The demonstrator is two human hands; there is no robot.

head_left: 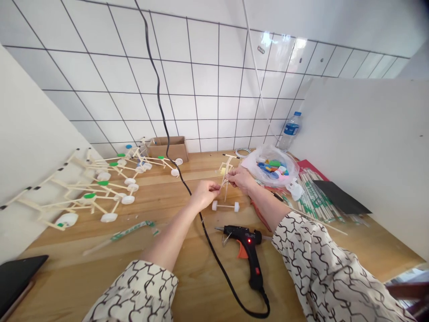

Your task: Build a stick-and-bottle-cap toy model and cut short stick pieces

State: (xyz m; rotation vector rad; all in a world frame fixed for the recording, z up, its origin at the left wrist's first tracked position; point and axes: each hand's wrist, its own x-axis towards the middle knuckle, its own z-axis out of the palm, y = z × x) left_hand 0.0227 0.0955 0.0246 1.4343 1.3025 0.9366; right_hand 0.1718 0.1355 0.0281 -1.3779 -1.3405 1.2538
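**What's in the hands?**
A small frame of pale wooden sticks (225, 172), held over a wooden counter (187, 277). Its long axis points away from the person, toward the tiled wall (201, 80), with a short crossbar at the far end. A thin axle with two white bottle-cap wheels (225, 206) lies crosswise at the near end.

**And the grip?**
Closed on both sides. The left hand (203, 195) pinches a thin stick of the frame between thumb and fingers. The right hand (240, 178) presses its fingers onto the frame just beside it.

**What's closest?**
Patterned cream-and-black sleeves (134, 290) at the forearms. A black hot glue gun (244, 243) lies just below the hands, its orange trigger and lit red lamp showing, its black cord (214, 255) snaking across the wood.

**Farther off?**
To the left, a row of similar stick-and-cap models (100, 188). To the right, a clear plastic bag of colored caps (271, 167), bundled wrapped sticks (317, 199) and a water bottle (291, 131). A cardboard box (167, 149) sits against the wall.
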